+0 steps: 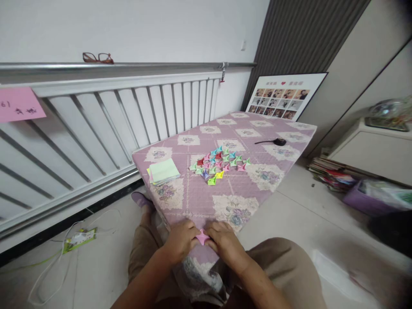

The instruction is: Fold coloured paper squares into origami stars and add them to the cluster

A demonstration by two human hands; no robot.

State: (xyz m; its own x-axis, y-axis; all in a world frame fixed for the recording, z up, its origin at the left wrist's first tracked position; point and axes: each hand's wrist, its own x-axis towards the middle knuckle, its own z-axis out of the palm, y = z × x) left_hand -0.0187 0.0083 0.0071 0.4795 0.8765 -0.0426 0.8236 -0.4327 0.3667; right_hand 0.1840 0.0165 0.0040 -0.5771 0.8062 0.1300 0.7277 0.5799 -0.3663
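Note:
Between my two hands, near the close end of the table, is a small pink folded paper piece (202, 237). My left hand (183, 240) pinches its left side, with thumb and fingers closed on the paper. On the other side, my right hand (224, 240) grips the right edge in the same way. Farther up the cloth stands a cluster of small folded paper figures (212, 170) in green, pink, blue, red, yellow and purple. To the left of them lies a stack of square paper sheets (165, 171), pale green on top with other colours showing beneath.
A purple patterned tablecloth (199, 201) covers the table. A black object with a thin tail (279, 141) lies toward the right edge. Along the left runs a white radiator (128, 116), with glasses (98, 58) on the pipe above. A photo board (283, 96) leans at the far end.

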